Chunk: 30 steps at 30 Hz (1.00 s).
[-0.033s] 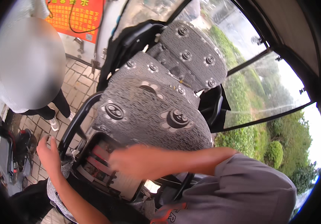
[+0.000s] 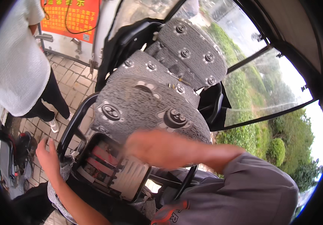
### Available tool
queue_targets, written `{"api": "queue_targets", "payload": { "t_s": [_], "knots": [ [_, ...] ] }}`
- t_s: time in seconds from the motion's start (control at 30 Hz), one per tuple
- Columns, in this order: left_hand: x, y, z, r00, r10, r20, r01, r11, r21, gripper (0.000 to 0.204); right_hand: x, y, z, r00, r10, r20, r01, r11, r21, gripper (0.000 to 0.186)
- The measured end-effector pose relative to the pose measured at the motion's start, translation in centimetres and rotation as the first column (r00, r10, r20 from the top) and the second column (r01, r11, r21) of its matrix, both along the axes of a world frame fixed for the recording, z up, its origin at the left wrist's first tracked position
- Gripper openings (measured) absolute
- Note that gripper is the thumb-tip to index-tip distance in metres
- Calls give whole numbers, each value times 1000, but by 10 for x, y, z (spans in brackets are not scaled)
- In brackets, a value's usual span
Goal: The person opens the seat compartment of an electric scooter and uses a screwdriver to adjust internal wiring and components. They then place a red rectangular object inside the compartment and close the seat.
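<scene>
My right hand (image 2: pixel 157 150) is over the right side of an open black box-like compartment (image 2: pixel 82 159), next to the front of the grey seat. Motion smears its fingers, so I cannot make out whether they hold anything. Inside the compartment are red blocks (image 2: pixel 100 166) and, to their right, a pale ribbed panel (image 2: pixel 130 180). My left hand (image 2: pixel 48 154) is raised beside the black armrest bar (image 2: pixel 71 123), with its fingers apart and nothing in them. The patterned grey seat cushion (image 2: pixel 139 107) fills the middle, its far part hidden by nothing.
A person in a white top (image 2: pixel 22 67) stands at the left on brick paving (image 2: pixel 69 73). A dark scooter (image 2: pixel 13 153) is below them. A grey padded backrest (image 2: pixel 191 52) and clear canopy windows (image 2: pixel 259 90) lie beyond the seat. An orange notice (image 2: pixel 69 22) hangs at the back.
My right hand has moved to the right and slightly away from me, uncovering more of the ribbed panel. My left hand stays about where it was.
</scene>
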<state>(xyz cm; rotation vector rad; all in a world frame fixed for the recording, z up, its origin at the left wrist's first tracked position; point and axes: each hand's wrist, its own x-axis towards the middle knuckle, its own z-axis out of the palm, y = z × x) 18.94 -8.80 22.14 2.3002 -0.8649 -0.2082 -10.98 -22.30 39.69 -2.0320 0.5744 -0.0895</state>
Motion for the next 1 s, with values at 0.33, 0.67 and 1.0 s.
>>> {"api": "queue_targets", "payload": {
  "t_s": [0.33, 0.67, 1.0],
  "knots": [
    [26, 20, -44, 989, -125, -79, 129, 991, 43, 36, -343, -215, -194, 192, -973, -128, 881, 228, -414, 35],
    [38, 34, -37, 995, -88, 39, 79, 977, 199, 40, -337, -251, -322, 219, -957, -192, 744, 291, -602, 17],
    [79, 4, -20, 991, -76, 108, 71, 996, 50, 37, -302, -284, -302, 300, -785, -543, 557, 606, -568, 29]
  ]
}}
